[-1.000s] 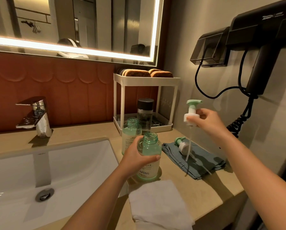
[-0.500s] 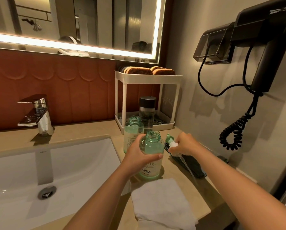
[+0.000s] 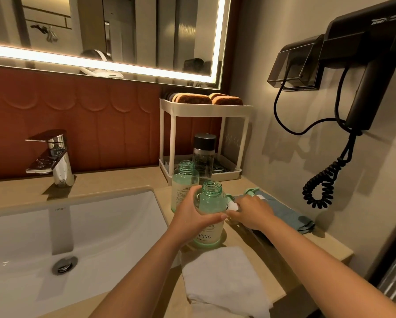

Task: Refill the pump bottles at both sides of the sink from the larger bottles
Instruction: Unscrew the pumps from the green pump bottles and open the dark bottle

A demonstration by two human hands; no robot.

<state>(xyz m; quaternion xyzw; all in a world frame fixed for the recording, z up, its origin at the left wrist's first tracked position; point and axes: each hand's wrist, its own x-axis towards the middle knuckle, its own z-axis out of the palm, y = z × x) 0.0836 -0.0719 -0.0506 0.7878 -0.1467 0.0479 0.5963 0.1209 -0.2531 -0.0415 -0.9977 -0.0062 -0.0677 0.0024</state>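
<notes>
Pump bottle (image 3: 210,201) of green-tinted clear plastic, seen from the head camera, stands upright on the table (image 3: 311,246) just right of the sink (image 3: 112,226), with its threaded neck open and no pump on it. The left hand (image 3: 192,216) grips it from the left side – fingers curled round the back, thumb across the front above the printed label. A second bottle (image 3: 185,180) of the same kind, also uncapped, stands just behind and to the left of the held one, close to the left hand's knuckles; I cannot tell whether they touch.

Just to the right of the held bottle, the right hand (image 3: 253,213) lies low over a blue cloth (image 3: 288,212) spread on the table, its fingers closed on the white collar of a pump head (image 3: 233,204) that lies on its side there. Another pump head (image 3: 249,192), with a green top, lies on the same cloth just beyond the right hand. The two hands are near each other, with the bottle between them.

A folded white towel (image 3: 222,276) lies on the table in front of the bottle, at the near edge. Behind the bottles a white two-tier rack (image 3: 206,109) stands in the corner – a dark-capped clear bottle (image 3: 203,152) on its lower shelf, brown pads on top. A chrome tap (image 3: 56,157) stands behind the sink, a lit mirror (image 3: 123,31) hangs above, and a black hair dryer (image 3: 367,72) with a coiled cord is mounted on the right wall
</notes>
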